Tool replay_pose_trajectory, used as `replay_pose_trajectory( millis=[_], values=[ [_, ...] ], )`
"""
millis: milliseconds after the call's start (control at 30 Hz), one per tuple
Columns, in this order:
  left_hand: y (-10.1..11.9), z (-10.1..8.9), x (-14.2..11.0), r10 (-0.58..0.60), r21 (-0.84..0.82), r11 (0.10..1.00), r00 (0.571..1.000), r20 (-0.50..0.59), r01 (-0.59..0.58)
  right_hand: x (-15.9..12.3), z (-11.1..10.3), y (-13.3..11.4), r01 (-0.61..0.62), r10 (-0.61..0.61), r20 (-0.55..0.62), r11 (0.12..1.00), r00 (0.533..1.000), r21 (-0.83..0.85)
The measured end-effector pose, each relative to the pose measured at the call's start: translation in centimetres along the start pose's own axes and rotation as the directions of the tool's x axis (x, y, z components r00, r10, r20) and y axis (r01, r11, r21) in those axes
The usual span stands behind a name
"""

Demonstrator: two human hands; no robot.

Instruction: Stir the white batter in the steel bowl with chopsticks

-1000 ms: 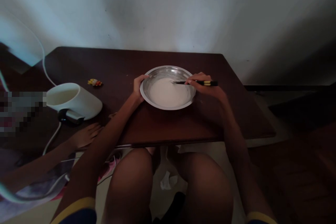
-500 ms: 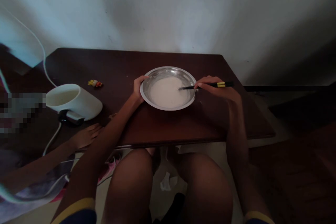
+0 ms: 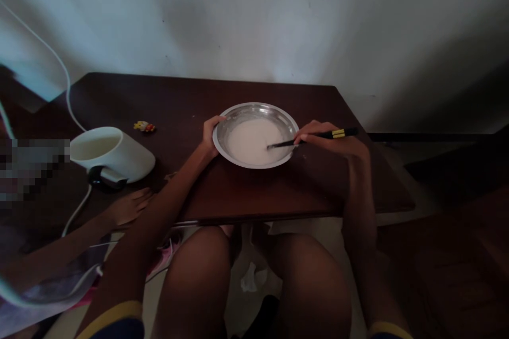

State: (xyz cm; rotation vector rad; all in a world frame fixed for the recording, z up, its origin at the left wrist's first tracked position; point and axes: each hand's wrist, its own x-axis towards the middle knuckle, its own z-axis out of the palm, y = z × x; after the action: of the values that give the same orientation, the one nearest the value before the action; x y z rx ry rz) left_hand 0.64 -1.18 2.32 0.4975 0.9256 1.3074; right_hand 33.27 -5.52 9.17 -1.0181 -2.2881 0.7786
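A shiny metal bowl (image 3: 254, 108) stands on the dark wooden table, with a pale, thick-looking mixture (image 3: 248, 140) in it. My left hand (image 3: 210, 134) grips the bowl's left rim, thumb on top. In my right hand (image 3: 318, 135), at the bowl's right edge, are black chopsticks (image 3: 345, 132) with gold bands, held closed between the fingers. Their tips dip into the mixture right of its middle. Whether there is one stick or two I cannot clearly tell where they overlap.
A white electric kettle-like jug (image 3: 119, 153) with a black handle part stands at the left. Behind it lies a small yellow and red toy figure (image 3: 144, 126). Another person's hand (image 3: 129, 206) rests on the table's (image 3: 254, 201) front left edge. White cables hang at the left.
The chopstick tips have moved toward me and slightly left through the mixture. My right hand has shifted a little lower; my left hand still grips the rim.
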Motion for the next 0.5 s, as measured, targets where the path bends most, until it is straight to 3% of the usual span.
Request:
replay_pose_trajectory(
  millis=[100, 200, 333, 433, 500],
  values=[
    [-0.1, -0.2, 0.2, -0.007, 0.038, 0.999, 0.999, -0.036, 0.008, 1.1, 1.7, -1.2, 0.051, -0.060, 0.101, 0.995, 0.993, 0.081],
    [-0.1, -0.2, 0.3, -0.004, 0.042, 0.999, 0.999, -0.046, 0.006, 3.1, 3.3, -0.7, 0.024, -0.024, -0.014, 1.000, 1.000, 0.015],
    [0.1, 0.2, -0.1, -0.008, 0.041, 0.999, 0.998, -0.057, 0.011, 1.8, 1.0, 1.2, -0.120, 0.104, -0.169, 0.989, 0.980, -0.089],
    [0.2, 0.4, -0.3, -0.023, 0.038, 0.999, 0.998, -0.055, 0.025, -0.1, -0.7, 0.7, -0.080, 0.080, -0.053, 0.997, 0.995, -0.010],
    [0.2, 0.4, -0.4, -0.024, 0.033, 0.999, 0.998, -0.052, 0.026, 0.2, -0.1, -0.2, -0.036, 0.034, 0.052, 0.998, 0.998, 0.046]
  ],
)
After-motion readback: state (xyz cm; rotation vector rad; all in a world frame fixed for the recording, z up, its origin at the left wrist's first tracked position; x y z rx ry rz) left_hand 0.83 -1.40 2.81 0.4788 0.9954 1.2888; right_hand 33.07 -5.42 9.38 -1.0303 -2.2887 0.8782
